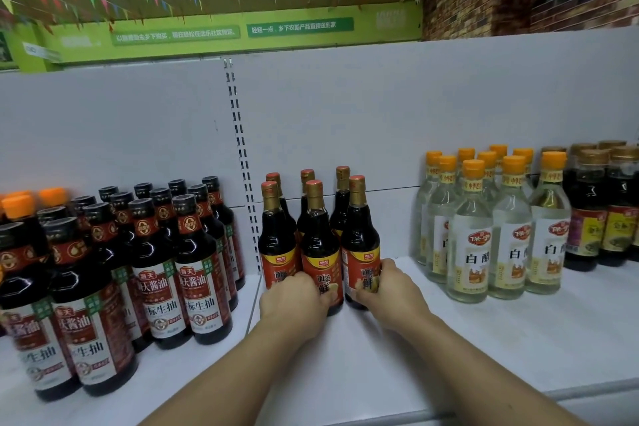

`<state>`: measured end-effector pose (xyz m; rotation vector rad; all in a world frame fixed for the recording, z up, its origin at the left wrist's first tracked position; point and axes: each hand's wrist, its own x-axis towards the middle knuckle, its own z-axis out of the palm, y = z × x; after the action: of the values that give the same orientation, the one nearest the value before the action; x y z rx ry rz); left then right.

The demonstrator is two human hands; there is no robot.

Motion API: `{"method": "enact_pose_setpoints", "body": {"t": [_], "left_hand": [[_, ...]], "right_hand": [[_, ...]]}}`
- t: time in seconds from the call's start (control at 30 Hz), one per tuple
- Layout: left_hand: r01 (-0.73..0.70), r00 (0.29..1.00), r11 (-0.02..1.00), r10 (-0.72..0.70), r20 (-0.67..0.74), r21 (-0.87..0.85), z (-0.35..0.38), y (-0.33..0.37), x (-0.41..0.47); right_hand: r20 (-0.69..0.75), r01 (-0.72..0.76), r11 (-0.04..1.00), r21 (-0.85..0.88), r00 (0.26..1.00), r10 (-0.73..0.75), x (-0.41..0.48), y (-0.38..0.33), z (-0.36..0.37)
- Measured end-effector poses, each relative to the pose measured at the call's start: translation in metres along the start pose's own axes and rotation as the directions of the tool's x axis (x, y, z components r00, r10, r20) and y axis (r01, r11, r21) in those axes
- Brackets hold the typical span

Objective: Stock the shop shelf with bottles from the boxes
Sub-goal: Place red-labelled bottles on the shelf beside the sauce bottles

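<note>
Hands (left (294, 301), right (390, 287)) grip upright bottles (320, 245).

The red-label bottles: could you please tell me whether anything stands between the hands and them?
Nothing visible does. Both hands are on the red-label bottles: the left hand holds the front-left one, the right hand the front-right one.

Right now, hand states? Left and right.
Left hand: grips the middle front red-label bottle.
Right hand: grips the right front red-label bottle.

Bottles (320, 245) on shelf (449, 339)
</note>
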<state>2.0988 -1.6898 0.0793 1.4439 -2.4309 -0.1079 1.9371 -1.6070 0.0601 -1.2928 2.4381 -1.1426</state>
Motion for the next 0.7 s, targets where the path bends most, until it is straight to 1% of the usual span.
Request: {"method": "enact_pose_setpoints", "body": {"t": [0.7], "left_hand": [[0.018,0.999,0.999,-0.020,0.041,0.040,-0.001,0.007,0.014]], "right_hand": [[-0.017,-0.006,1.000,-0.026,1.000,0.005,0.018,-0.003,0.014]]}}
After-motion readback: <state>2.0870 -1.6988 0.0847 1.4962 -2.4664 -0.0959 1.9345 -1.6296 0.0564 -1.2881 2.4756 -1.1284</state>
